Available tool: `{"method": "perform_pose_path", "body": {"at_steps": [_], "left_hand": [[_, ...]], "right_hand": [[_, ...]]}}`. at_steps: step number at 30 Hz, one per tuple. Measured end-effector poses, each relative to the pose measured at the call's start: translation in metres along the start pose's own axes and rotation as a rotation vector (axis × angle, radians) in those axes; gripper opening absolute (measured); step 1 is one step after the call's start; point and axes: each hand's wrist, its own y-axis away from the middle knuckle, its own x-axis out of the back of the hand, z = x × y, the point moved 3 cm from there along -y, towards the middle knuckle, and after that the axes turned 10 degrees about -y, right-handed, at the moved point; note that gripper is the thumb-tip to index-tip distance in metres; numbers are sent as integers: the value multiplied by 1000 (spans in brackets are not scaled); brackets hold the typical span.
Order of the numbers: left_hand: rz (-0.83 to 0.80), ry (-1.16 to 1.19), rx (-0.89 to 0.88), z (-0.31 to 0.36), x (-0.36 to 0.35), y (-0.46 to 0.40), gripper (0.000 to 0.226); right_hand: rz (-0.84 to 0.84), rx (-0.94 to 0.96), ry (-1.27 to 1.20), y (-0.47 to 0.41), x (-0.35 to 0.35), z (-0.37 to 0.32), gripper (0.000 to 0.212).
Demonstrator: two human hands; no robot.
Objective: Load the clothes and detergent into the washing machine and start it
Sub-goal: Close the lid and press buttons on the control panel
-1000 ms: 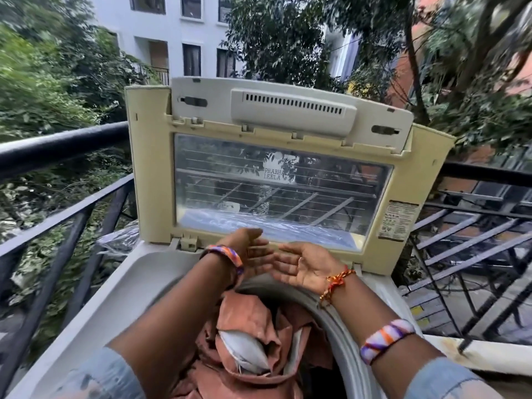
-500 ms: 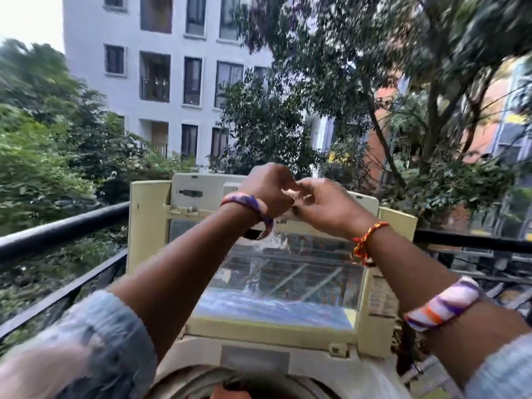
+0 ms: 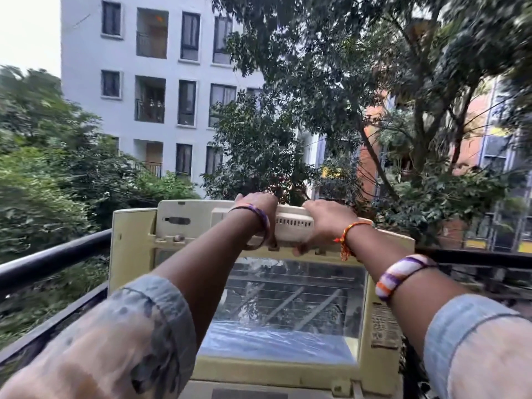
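Note:
The washing machine's cream lid (image 3: 132,254) stands raised in front of me, its clear window (image 3: 288,300) facing me. My left hand (image 3: 256,205) is curled over the lid's top edge by the vented handle bar (image 3: 293,226). My right hand (image 3: 325,220) grips the same top edge just to the right, thumb under the bar. The drum and the clothes are below the frame, out of sight. No detergent is in view.
A black balcony railing (image 3: 54,260) runs behind the machine on the left and continues on the right (image 3: 475,257). Beyond it are dense trees, a white apartment block (image 3: 161,82) and an orange building. My denim sleeves fill the lower corners.
Both hands rose from over the drum to the lid's top edge and closed on it. My view tilted upward, so the drum and rust-coloured clothes dropped out of sight.

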Motion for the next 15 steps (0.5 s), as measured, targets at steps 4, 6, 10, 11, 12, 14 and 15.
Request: {"method": "perform_pose_path", "body": {"at_steps": [4,6,10,11,12,14,15], "left_hand": [[51,23,23,-2,-4,-2,81],[77,22,36,-3,-5,0,80],[160,7,49,-1,-2,15,79],[184,4,49,0,0,20,80],[206,3,50,1,1,25,79],[251,8,42,3,2,39,72],[275,10,34,5,2,46,68]], "right_hand": [[10,-32,-21,-1,2,3,71],[18,-45,-18,2,4,1,70],[48,-53,11,15,8,-4,78],[59,-53,22,20,10,-5,80],[69,-55,31,26,12,-6,81],[86,-61,49,38,13,-9,82],[96,-63,58,44,13,-11,83]]}}
